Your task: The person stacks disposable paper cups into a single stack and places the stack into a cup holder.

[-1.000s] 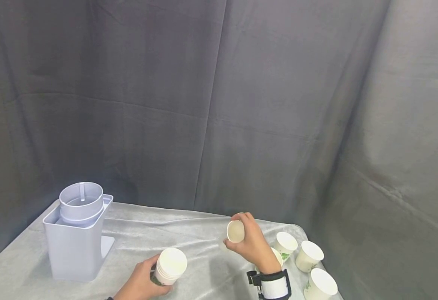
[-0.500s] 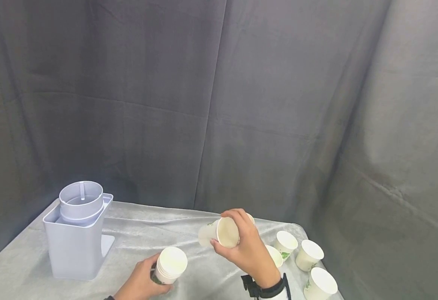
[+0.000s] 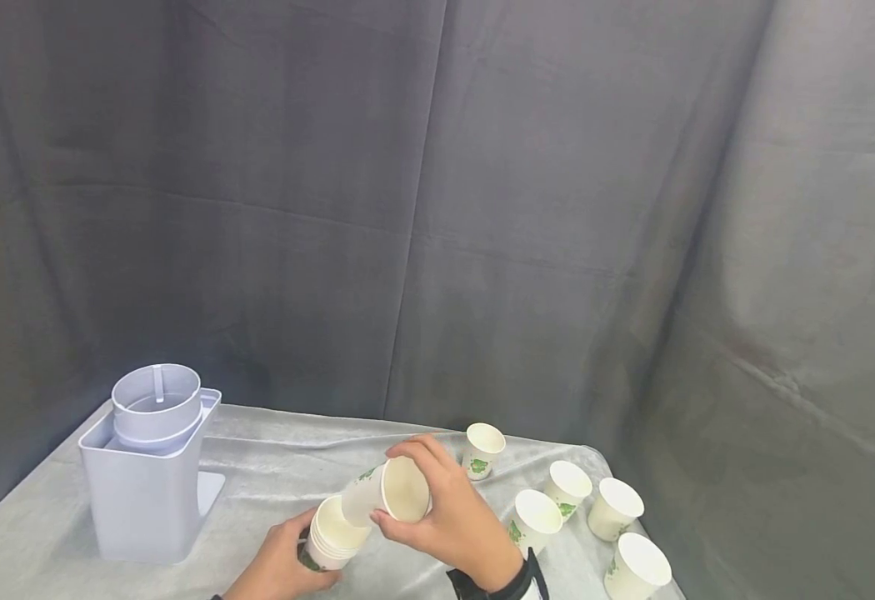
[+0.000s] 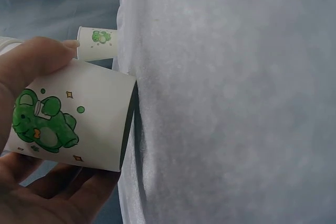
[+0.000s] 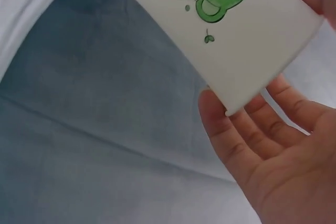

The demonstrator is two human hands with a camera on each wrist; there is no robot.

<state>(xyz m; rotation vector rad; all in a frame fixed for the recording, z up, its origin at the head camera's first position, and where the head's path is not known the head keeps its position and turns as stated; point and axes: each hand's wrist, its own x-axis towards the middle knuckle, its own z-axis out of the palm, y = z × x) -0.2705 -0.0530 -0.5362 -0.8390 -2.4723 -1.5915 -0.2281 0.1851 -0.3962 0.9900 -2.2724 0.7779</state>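
— What have the hands got?

— My left hand [image 3: 276,567] grips a stack of paper cups [image 3: 332,537] standing upright near the front edge of the tabletop [image 3: 287,467], fingers wrapped round the stack's lower part, I'd say to steady it. My right hand [image 3: 448,521] pinches a single paper cup [image 3: 387,493], tilted on its side with its base just over the stack's open mouth; whether it touches the rim I cannot tell.

— Why tilted?

— My guess: held by the rim end, the narrow base stays free to point into the stack. The right wrist view shows the thumb and fingers curled round the cup [image 5: 226,30], green cartoon print facing out.

— And the rest?

— Five loose cups stand upright toward the right edge; the nearest one [image 3: 533,521] is just beside my right wrist. A grey plastic cup dispenser [image 3: 145,471] stands at the left edge, well apart from both hands.
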